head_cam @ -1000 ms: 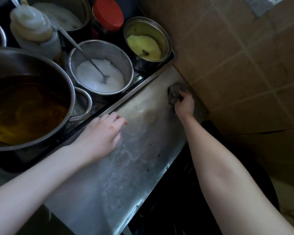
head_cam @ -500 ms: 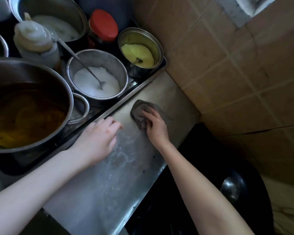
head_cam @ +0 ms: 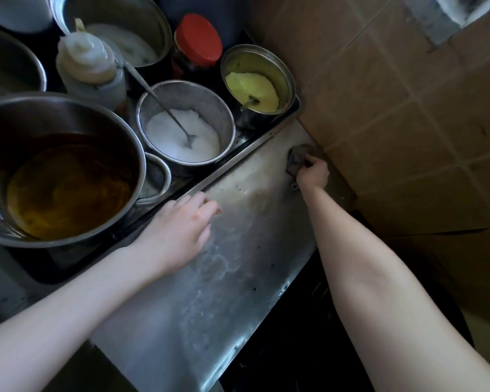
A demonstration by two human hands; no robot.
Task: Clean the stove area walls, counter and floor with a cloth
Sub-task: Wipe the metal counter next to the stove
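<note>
Our right hand (head_cam: 313,172) has slid the small dark grey cloth (head_cam: 294,161) back from the middle of the shiny steel tabletop (head_cam: 238,278) into the far corner, right against the brown tiled wall (head_cam: 393,123). From the head view, its fingers curl over the cloth and push it down. We think that is to rub out dirt where tabletop meets wall. Our left hand (head_cam: 178,230) lies flat on the tabletop, fingers straight, holding nothing, near the big steel pot of brown liquid (head_cam: 63,171). It likely steadies us while we reach far.
</note>
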